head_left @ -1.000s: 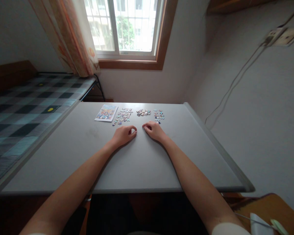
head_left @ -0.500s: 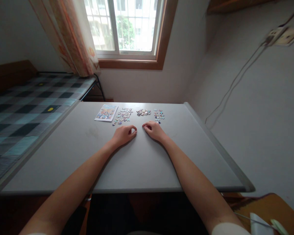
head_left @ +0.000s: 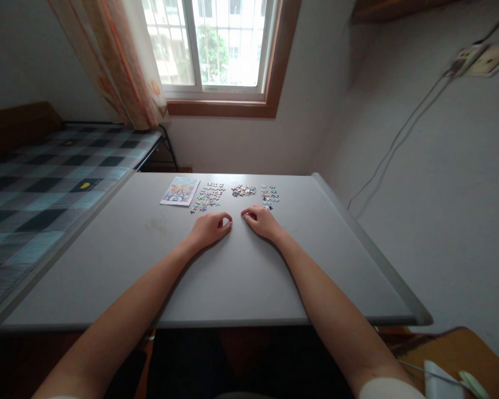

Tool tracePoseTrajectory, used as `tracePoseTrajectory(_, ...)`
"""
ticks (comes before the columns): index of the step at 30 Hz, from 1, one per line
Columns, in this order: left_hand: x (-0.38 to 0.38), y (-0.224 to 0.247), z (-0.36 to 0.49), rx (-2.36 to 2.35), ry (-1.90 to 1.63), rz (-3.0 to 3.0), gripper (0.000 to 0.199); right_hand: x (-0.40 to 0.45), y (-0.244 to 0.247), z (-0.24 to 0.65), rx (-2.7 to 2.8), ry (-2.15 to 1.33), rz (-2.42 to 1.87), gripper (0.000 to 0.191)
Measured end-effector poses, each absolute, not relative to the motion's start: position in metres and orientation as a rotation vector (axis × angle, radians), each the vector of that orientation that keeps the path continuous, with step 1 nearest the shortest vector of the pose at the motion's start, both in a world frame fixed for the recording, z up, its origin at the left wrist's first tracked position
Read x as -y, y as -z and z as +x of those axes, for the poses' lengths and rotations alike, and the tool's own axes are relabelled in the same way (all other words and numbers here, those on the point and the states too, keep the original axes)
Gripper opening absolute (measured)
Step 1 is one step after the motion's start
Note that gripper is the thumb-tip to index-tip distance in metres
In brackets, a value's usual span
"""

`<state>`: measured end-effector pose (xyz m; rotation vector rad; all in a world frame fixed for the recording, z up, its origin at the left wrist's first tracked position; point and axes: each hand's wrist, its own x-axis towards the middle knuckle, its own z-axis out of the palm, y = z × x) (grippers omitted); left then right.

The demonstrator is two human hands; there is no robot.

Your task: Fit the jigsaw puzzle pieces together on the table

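My left hand [head_left: 211,228] rests on the white table [head_left: 233,282], its thumb and fingers curled together with nothing visible between them. Close by on the right, my right hand [head_left: 261,220] lies with fingers pressed together, also without anything showing in it. Beyond my left hand several puzzle pieces [head_left: 212,194] are spread out. A heaped pile of pieces [head_left: 243,191] sits in the middle, and a smaller spread of pieces [head_left: 270,194] is just past my right hand. The colourful picture sheet [head_left: 180,192] lies flat left of the pieces.
A bed with a checked cover [head_left: 87,160] stands at the left of the table. The window [head_left: 228,50] and curtain [head_left: 120,66] are behind. At the lower right is a wooden stool [head_left: 461,349] with a white object. A cable [head_left: 393,147] hangs down the right wall.
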<state>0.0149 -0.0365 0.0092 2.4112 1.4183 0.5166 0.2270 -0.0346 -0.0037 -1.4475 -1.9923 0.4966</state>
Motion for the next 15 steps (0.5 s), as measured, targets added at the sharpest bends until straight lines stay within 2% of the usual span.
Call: tracePoseTrajectory(15, 0.0356, -0.0081, 0.0155, -1.421, -0.518, 2.41, 0.03, 0.0348, 0.0031, 0.2261, 1.996, -0.497, -1.452, 0.021)
